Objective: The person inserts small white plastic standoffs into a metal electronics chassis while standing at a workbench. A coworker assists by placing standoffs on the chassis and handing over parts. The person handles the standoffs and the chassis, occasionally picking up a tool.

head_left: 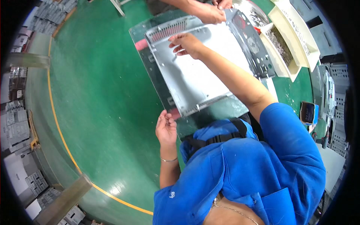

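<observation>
Panel gleams whitish, with slotted edges and a dark perforated end.

Smooth metal, cream plastic and blue cloth, with a glossy green floor left of the panel.
Apparently metal across the panel, pale, smooth and softly shiny. Beneath it, slick and reflective like glass on the tabletop. Dark and perforated at its right-hand end piece. Right of the panel, smooth plastic in the bins. Nearer than the panel, soft matt cloth in the shirt; polished metal in the bracelet.
</observation>
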A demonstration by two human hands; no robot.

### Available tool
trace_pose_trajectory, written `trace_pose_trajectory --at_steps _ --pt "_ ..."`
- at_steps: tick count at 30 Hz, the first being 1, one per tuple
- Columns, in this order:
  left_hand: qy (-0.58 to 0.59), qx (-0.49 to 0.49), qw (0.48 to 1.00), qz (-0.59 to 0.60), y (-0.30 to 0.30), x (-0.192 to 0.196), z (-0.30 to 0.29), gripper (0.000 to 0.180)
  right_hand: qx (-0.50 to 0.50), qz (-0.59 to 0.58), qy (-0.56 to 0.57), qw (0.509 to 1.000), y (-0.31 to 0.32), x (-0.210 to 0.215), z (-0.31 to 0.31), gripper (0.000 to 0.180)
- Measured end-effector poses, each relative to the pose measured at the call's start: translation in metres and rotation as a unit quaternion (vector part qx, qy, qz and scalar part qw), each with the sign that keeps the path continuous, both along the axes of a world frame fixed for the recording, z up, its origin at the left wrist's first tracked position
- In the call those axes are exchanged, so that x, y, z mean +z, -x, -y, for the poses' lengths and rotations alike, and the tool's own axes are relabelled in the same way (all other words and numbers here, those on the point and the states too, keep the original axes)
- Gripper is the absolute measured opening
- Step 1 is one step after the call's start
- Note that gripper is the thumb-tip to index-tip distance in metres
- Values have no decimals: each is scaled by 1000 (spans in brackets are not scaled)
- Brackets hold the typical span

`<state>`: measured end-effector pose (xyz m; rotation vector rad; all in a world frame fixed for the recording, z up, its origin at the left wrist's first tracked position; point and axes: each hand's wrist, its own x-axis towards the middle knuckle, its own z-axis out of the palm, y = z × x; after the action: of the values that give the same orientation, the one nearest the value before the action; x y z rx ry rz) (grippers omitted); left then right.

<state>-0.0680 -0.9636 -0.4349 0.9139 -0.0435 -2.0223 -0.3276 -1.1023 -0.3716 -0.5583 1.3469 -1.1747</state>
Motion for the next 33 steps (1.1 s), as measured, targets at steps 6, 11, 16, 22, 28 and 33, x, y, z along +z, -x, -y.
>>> trace_pose_trajectory --at_steps 6,11,16,22,28,33 --pt "-11 -74 996 41 -2 0 -29 13 59 -1 6 998 4 13 -85 13" --pt "32 -159 985 60 5 12 -40 20 83 112 72 988 -4 22 -159 13" --pt "29 -172 983 64 12 33 -37 18 341 75 -10 937 -41 5 -212 16" --pt "101 -257 950 146 20 25 -43 16 282 35 -100 953 -77 -35 -215 23" --pt "79 -252 948 176 23 16 -48 20 280 -248 65 925 -90 -47 -212 25" --pt "168 -250 922 241 30 22 -53 23 229 -77 -60 969 -90 -46 -211 17"
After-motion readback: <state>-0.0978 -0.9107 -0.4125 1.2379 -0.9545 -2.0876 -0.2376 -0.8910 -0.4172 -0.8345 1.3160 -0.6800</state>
